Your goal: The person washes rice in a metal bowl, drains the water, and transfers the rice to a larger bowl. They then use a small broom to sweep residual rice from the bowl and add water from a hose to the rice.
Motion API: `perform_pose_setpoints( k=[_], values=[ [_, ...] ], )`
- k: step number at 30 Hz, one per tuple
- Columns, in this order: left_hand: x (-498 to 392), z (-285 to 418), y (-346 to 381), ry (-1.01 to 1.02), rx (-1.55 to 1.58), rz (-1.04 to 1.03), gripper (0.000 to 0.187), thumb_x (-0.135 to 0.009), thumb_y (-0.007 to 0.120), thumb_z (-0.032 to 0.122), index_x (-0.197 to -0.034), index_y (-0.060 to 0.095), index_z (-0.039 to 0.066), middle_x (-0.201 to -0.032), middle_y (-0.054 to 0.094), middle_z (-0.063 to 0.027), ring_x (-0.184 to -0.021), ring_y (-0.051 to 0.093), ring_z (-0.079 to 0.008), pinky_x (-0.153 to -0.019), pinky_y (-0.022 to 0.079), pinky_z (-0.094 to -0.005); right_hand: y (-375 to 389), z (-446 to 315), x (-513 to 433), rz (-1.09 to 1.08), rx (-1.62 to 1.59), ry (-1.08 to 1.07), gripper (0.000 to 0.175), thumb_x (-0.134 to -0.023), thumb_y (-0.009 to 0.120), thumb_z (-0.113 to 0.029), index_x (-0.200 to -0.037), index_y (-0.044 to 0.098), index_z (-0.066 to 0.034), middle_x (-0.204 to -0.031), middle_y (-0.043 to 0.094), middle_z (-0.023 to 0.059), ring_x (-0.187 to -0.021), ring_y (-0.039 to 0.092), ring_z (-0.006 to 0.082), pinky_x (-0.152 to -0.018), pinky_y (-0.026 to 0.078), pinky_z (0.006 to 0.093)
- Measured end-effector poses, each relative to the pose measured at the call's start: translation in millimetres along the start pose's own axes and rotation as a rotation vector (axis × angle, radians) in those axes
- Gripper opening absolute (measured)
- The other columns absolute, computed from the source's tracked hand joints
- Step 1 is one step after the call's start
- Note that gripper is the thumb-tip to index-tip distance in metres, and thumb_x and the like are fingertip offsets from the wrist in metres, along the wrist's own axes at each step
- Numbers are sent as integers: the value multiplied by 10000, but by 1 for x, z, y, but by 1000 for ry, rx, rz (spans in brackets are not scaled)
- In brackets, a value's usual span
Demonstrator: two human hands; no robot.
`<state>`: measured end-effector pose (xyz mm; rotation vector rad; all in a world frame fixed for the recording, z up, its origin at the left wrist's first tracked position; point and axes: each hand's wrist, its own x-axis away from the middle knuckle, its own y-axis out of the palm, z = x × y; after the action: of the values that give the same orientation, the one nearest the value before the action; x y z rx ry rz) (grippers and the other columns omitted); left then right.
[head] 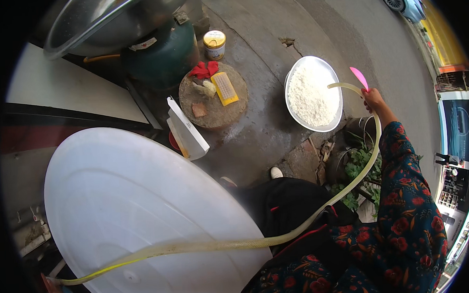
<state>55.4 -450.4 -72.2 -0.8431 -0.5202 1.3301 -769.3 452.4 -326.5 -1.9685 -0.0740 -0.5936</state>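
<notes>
My right hand is closed around a pale yellow plastic hose and a pink plastic scoop or ladle. The hose's end hangs over an oval-looking metal basin holding white, grain-like food. From there the hose curves past my body and over a large round white plastic lid. Its other end reaches my left hand, partly visible at the lower left rim; the fingers appear to be at the hose end, but their grip is unclear.
A round stool-like block bears a yellow grater, a red cloth and a scrubber. Behind stand a lidded tin, a dark green vessel and a large metal bowl. Potted plants are near my right side.
</notes>
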Motion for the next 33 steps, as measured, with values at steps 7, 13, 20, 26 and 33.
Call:
perform_pose_setpoints(
  k=[7, 13, 20, 26, 33],
  values=[
    [-67, -63, -20, 47, -248, 130, 675, -898, 522, 502, -1396, 396, 63, -1355, 463, -197, -1219, 479, -309, -989, 376, -376, 14, 14, 1, -5, 14, 38, 381, -944, 495, -367, -843, 577, -10, -556, 487, 53, -382, 471, 160, -318, 376, 323],
    [-96, -60, 2, -138, -1001, 577, 902, -766, 472, 753, -1402, 396, 118, -1324, 494, -189, -1131, 530, -364, -930, 431, -445, 15, 49, 3, -29, -98, 64, 356, -938, 485, -330, -839, 580, -2, -561, 493, 74, -361, 459, 164, -312, 366, 325],
    [122, 187, 131, 585, -404, 687, 709, -868, 545, 538, -1372, 418, 55, -1359, 431, -205, -1262, 407, -305, -1046, 344, -401, 27, 100, -5, -112, -361, 186, 367, -944, 469, -348, -844, 563, -7, -587, 495, 48, -399, 442, 134, -347, 375, 292],
    [347, 464, 264, 741, 255, -130, 395, -966, 472, 209, -1310, 481, 16, -1340, 480, -148, -1223, 477, -237, -1053, 359, -376, 40, 119, -7, -137, -626, 322, 335, -938, 476, -320, -875, 522, 6, -610, 521, 63, -426, 463, 142, -371, 399, 305],
    [458, 580, 451, 871, 429, -1237, 387, -890, 573, 155, -1234, 522, -16, -1177, 571, -125, -1059, 551, -198, -880, 451, -324, 62, 130, -5, -127, -807, 402, 317, -955, 471, -270, -945, 526, 42, -654, 554, 75, -447, 492, 141, -379, 439, 285]
  ],
)
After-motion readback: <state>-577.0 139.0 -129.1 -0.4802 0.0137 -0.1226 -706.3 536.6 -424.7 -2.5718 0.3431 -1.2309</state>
